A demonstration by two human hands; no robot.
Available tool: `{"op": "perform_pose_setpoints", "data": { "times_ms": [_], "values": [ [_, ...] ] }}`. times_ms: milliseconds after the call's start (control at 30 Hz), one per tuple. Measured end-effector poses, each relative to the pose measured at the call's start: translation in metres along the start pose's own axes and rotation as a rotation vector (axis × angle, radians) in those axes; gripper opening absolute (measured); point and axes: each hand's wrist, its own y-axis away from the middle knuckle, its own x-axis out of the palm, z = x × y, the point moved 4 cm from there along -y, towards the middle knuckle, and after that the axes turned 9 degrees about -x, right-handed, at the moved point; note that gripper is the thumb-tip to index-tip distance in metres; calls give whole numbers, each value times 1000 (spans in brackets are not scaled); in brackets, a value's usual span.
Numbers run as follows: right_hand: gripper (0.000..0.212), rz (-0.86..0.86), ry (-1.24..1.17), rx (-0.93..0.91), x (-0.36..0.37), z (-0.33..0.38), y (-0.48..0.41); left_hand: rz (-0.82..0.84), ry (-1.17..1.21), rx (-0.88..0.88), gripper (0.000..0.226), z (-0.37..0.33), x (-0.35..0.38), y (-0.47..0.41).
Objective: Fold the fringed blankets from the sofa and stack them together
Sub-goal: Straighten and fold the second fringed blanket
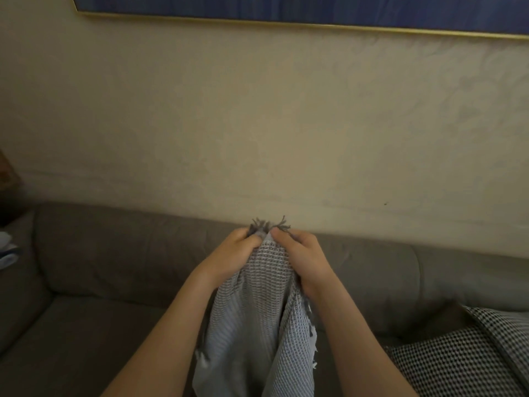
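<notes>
Grey waffle-weave blanket (257,316) held up in front of the chest, above the sofa (114,270) seat, hanging in loose vertical folds out of the bottom of view. Left hand (229,256) and right hand (300,253) side by side at the top edge, thumbs and fingers curled and pinching the bunched fringed corners together; dark fringe (269,224) sticking up between the two grips. Lower end of the cloth not visible, so evenness of the hang cannot be told. Second, black-and-white checked blanket (469,359) lying crumpled on the seat to the right, not yet folded. Likely risks: corners pinched as a bunch rather than matched edge to edge, giving a skewed fold; tassels caught under the fingertips, slipping free once the hands part; loose open weave stretching or sagging under its own weight; hanging end dragging over the checked blanket and tangling fringe. Low light, edges hard to judge.
</notes>
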Motion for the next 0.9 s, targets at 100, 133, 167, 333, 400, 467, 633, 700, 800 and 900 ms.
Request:
{"op": "perform_pose_setpoints", "data": {
  "times_ms": [100,133,167,333,400,467,633,700,800,900],
  "values": [
    [21,38,-19,-17,0,-2,3,-12,-96,64,24,-3,-2,2],
    [19,37,-27,-26,-2,-3,3,-61,-136,92,23,-4,-4,1],
    [18,31,-17,-42,-4,-4,4,-124,-165,118,20,-4,-9,-1],
    [18,46,195,-196,-7,-2,11,-434,-371,309,29,-28,-26,-9],
    [28,63,314,-226,-8,-5,11,-542,-436,395,36,-42,-29,-9],
    [34,61,480,-232,-10,-13,9,-633,-430,453,43,-56,-33,-5],
    [24,129,634,-196,-8,-48,6,-851,-481,585,30,-89,-46,8],
    [14,102,630,-222,-5,-52,6,-903,-486,622,27,-97,-50,12],
    [25,-108,551,-398,-9,-37,10,-960,-476,593,33,-98,-59,14],
    [27,-244,758,-609,-12,-33,16,-958,-459,592,39,-94,-64,14]
  ]
}}
